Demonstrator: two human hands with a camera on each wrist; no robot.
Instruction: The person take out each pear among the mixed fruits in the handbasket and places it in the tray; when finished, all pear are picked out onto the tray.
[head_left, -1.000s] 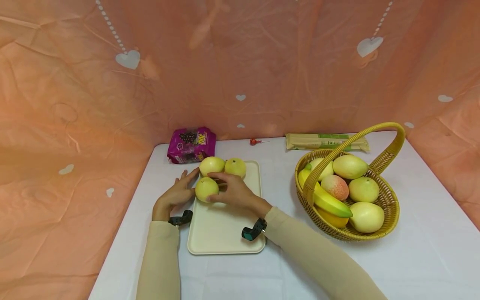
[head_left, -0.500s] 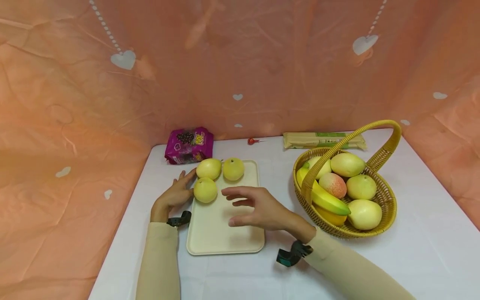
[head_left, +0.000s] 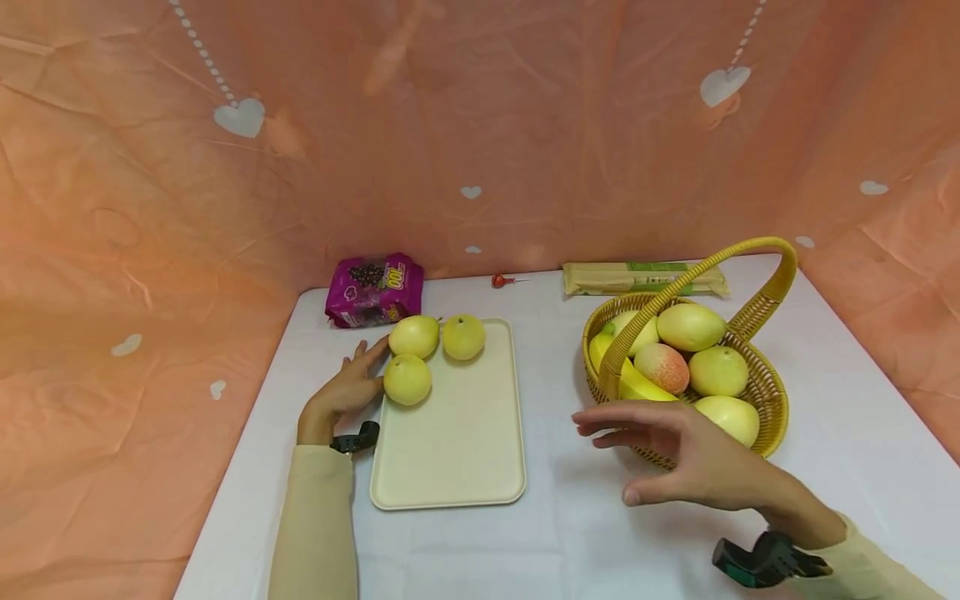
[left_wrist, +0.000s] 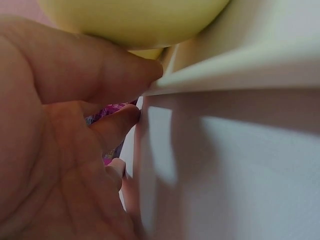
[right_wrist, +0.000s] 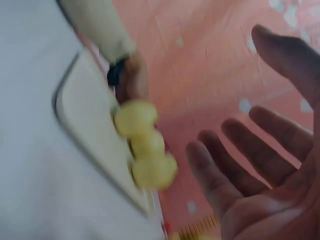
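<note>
While your left hand (head_left: 347, 393) loosely touches the left edge of the tray (head_left: 457, 442), your right grip (head_left: 690, 462) is spread wide, holding nothing, lower right, way nearer the basket (head_left: 763, 382); the banana (head_left: 636, 384) inside slants down-right, just above that grip.

Number "100" on purple packet (head_left: 375, 290), tan packet (head_left: 645, 279) lettering unreadable
</note>
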